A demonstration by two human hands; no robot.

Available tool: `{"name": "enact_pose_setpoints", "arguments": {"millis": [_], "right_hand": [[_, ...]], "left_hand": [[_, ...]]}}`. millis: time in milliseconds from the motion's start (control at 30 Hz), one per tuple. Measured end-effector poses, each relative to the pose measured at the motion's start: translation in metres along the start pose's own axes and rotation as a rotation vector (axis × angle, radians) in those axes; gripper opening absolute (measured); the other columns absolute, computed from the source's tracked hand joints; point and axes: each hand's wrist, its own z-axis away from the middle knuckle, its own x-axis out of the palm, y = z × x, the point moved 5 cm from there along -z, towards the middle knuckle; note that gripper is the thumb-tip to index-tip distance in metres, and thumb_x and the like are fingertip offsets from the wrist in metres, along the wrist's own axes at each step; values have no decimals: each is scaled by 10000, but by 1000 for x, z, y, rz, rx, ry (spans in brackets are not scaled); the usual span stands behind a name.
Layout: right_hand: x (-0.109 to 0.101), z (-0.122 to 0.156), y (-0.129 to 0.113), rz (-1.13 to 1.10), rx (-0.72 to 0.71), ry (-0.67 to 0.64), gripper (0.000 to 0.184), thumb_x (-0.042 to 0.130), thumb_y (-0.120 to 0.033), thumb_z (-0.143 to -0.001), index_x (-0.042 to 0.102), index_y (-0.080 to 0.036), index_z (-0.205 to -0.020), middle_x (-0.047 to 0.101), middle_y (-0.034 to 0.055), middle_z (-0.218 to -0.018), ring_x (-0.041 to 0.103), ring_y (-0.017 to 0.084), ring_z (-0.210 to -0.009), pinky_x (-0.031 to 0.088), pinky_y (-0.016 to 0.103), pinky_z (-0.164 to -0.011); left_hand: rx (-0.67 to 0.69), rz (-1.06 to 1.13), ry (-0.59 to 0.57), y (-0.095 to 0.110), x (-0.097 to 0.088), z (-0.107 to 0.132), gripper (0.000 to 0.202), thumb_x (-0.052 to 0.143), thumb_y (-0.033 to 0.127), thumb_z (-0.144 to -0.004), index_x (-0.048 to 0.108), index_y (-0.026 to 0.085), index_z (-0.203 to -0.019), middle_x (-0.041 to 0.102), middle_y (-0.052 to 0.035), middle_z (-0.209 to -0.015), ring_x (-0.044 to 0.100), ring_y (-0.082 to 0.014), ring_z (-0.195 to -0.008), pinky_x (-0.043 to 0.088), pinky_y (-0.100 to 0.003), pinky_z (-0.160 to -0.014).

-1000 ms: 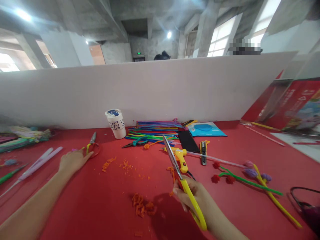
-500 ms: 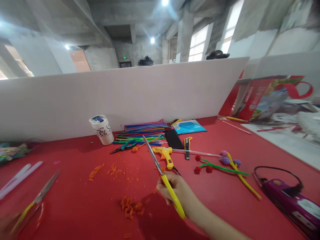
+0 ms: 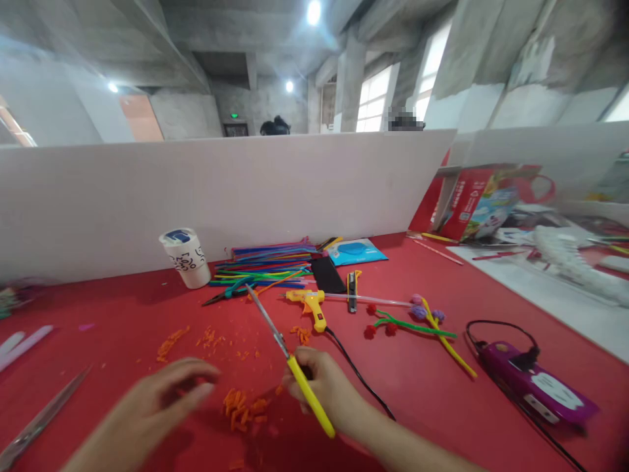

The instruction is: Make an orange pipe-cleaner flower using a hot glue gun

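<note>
My right hand is wrapped round a pair of scissors with yellow handles, their long blades together and pointing up and to the left. My left hand hangs over the table with fingers and thumb apart and nothing between them; it is slightly blurred. Between the two hands lies a small heap of orange cut pieces, with finer orange bits scattered beyond it. A second pair of scissors rests at the lower left, its handles out of frame.
A yellow glue gun with a black cord lies ahead, near pliers, bundled pipe cleaners and a utility knife. A white cup stands left. Pipe-cleaner flowers and a purple power strip lie right.
My left hand has left the scissors at the lower left and come right, towards the orange heap. My right hand still holds its scissors. The view has turned somewhat to the right.
</note>
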Motion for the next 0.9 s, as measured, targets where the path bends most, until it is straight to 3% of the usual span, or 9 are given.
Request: {"name": "enact_pose_setpoints", "arguments": {"millis": [33, 67, 100, 167, 267, 400, 567, 767, 900], "right_hand": [[1, 0, -2, 13, -12, 7, 147, 479, -129, -560, 353, -198, -533, 276, -105, -445, 289, 42, -392, 181, 183, -386], [1, -1, -5, 28, -27, 19, 167, 482, -109, -548, 343, -195, -517, 268, -102, -455, 276, 43, -414, 169, 186, -397], [1, -2, -8, 42, -43, 36, 191, 489, -94, -537, 330, -192, -499, 263, -99, -469, 264, 44, -438, 161, 190, -408], [0, -3, -13, 68, -72, 75, 242, 508, -79, -529, 300, -188, -474, 262, -91, -498, 244, 49, -478, 154, 198, -426], [-1, -3, -14, 80, -73, 107, 248, 512, -84, -547, 297, -195, -495, 268, -88, -515, 242, 56, -484, 156, 202, -430], [4, -4, -4, 70, -43, 71, 172, 479, -117, -576, 336, -205, -539, 289, -87, -503, 274, 64, -459, 188, 198, -418], [5, -3, -2, 122, -79, 91, 197, 492, -179, -572, 308, -203, -505, 295, -72, -540, 270, 74, -509, 201, 207, -453], [3, -3, -3, 176, -94, 87, 140, 446, -236, -561, 314, -212, -523, 294, -68, -541, 266, 79, -495, 204, 214, -448], [2, -3, -4, 205, -116, 100, 157, 449, -238, -549, 297, -214, -514, 286, -66, -545, 263, 82, -504, 193, 216, -450]], "left_hand": [[33, -6, -166, 28, 37, -1, 162, 680, 279, -632, 697, 202, -774, 680, -4, -758, 581, -194, -742, 446, -240, -675], [28, 29, -254, 48, 66, -1, 141, 680, 284, -622, 687, 171, -706, 653, -9, -631, 571, -171, -628, 442, -229, -600], [-3, 92, -292, 60, 88, -1, 155, 672, 300, -621, 666, 152, -665, 607, -1, -536, 540, -146, -523, 417, -214, -507], [-103, 213, -308, 63, 113, -2, 208, 680, 336, -579, 598, 145, -580, 492, 42, -387, 421, -92, -341, 324, -192, -361], [-115, 344, -286, 48, 120, -6, 229, 700, 317, -517, 542, 160, -572, 524, 42, -381, 405, -74, -287, 289, -179, -319], [-159, 341, -293, 30, 121, -7, 180, 674, 276, -546, 553, 142, -552, 551, 10, -353, 451, -85, -299, 326, -182, -341], [-182, 347, -267, 28, 131, -2, 116, 627, 233, -595, 553, 144, -581, 546, 24, -360, 464, -89, -313, 344, -184, -350], [-134, 266, -145, 30, 127, 1, 48, 567, 169, -630, 555, 145, -589, 491, 62, -370, 455, -75, -343, 330, -171, -380], [-140, 319, -193, 30, 131, 4, 49, 567, 168, -638, 572, 139, -599, 504, 58, -413, 468, -75, -357, 350, -174, -387]]}}
